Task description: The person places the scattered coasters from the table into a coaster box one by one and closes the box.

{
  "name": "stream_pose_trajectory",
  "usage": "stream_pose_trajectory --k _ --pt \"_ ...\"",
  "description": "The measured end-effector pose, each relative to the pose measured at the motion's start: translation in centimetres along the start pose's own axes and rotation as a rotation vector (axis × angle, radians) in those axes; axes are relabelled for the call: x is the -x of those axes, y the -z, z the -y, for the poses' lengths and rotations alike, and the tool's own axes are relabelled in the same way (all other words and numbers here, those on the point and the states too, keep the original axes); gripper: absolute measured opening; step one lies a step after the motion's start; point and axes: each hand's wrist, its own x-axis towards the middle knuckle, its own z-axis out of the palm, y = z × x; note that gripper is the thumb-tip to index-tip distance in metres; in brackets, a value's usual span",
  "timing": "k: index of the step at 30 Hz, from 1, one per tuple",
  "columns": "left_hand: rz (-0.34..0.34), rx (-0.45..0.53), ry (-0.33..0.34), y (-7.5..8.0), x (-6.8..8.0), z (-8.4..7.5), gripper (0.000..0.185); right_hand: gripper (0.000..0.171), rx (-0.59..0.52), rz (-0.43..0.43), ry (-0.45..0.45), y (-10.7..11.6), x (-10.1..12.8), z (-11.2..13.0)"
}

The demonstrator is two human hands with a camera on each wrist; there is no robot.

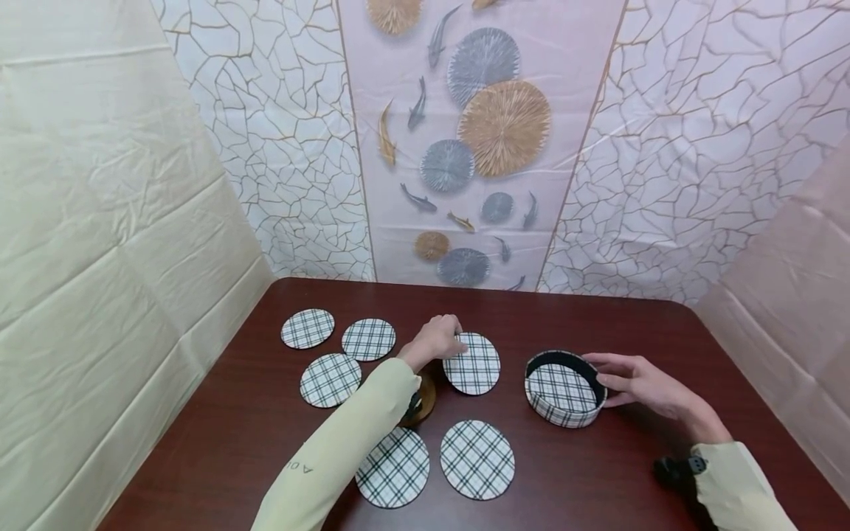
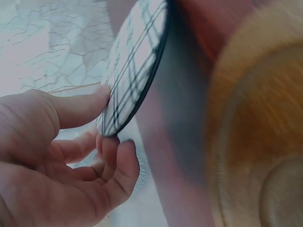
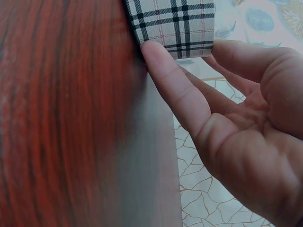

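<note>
My left hand pinches a round plaid coaster by its edge. In the left wrist view this coaster stands tilted, its black rim showing, with the thumb on the plaid face and the fingertips below. My right hand touches the outer right side of a round plaid coaster holder, fingers mostly straight and spread along it. A plaid coaster lies inside the holder. In the right wrist view, fingertips rest against the holder's plaid wall, one of them low near the tabletop.
A round wooden piece sits partly hidden beneath the left forearm. Several plaid coasters lie flat on the dark wooden table: a cluster at the left, including one coaster, and two in front, one being this coaster.
</note>
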Motion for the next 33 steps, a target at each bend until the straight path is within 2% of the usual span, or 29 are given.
stream_pose_trajectory --k 5,11,17,26,33 --pt "-0.021 0.077 -0.009 0.6 0.7 -0.5 0.014 0.058 0.002 0.010 0.009 0.1 0.1 0.1" --pt "-0.044 0.132 -0.046 0.9 1.5 -0.5 0.017 0.058 0.001 0.006 0.008 -0.1 0.1 0.2" --pt "-0.070 0.183 -0.054 1.0 2.1 -0.3 0.017 0.058 0.013 0.005 0.002 0.0 0.0 0.0" --pt "-0.074 0.446 -0.009 0.9 3.4 -0.2 0.017 0.057 0.027 -0.001 0.001 0.2 -0.2 -0.3" --pt "-0.124 0.633 -0.029 0.4 4.1 -0.8 0.016 0.057 0.009 -0.008 -0.015 0.1 -0.1 -0.3"
